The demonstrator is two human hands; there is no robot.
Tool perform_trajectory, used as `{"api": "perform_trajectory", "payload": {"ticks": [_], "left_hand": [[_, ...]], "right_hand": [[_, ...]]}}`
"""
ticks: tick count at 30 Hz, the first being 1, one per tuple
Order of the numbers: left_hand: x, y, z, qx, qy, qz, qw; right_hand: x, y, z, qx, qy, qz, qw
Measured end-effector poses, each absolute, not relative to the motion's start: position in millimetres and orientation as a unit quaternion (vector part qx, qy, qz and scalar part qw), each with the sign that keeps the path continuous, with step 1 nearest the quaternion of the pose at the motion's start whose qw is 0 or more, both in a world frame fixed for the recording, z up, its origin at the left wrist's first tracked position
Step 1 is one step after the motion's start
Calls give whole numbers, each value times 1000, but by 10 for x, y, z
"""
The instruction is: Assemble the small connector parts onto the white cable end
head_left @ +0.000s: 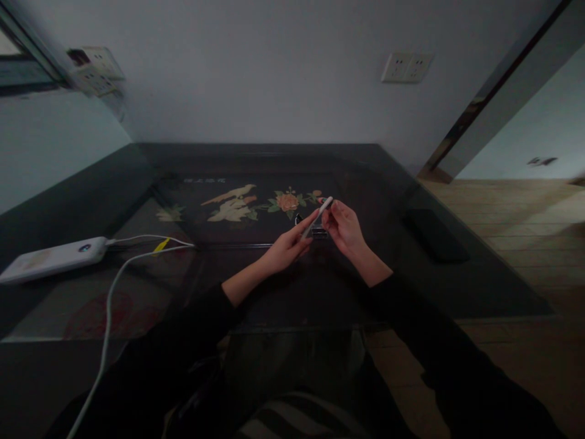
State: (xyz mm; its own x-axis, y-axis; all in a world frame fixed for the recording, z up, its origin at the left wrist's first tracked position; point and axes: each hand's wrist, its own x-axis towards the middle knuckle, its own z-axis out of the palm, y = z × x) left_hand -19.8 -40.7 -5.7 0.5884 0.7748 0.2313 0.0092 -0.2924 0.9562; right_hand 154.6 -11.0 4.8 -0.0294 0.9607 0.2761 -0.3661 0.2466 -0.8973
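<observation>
Above the dark tabletop [283, 280], the left hand [287, 247] and right hand [345, 228] each close their grip on a slim white pen [317, 217], slanted between them; a power bank [52, 259] lies far left.

Two bare hands, left [287, 247] and right [343, 228], no rings or watch visible. Long dark sleeves, black or nearly so, ending at mid-forearm on both arms. Near the lower edge, dark clothing with a pale striped patch.
</observation>
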Motion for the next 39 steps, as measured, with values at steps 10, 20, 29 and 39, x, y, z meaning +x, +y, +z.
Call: {"api": "perform_trajectory", "payload": {"ticks": [10,20,29,39], "left_hand": [[-212,-354,-86,719,329,383,478],[-209,-360,-84,712,326,389,485],[-190,-411,-65,725,286,367,508],[-193,-397,-62,709,301,371,518]], "right_hand": [[1543,-97,40,-290,-476,537,634],[1544,-98,51,-303,-485,526,629],[1544,-107,58,-304,-480,527,632],[1535,-112,82,-315,-478,526,628]]}}
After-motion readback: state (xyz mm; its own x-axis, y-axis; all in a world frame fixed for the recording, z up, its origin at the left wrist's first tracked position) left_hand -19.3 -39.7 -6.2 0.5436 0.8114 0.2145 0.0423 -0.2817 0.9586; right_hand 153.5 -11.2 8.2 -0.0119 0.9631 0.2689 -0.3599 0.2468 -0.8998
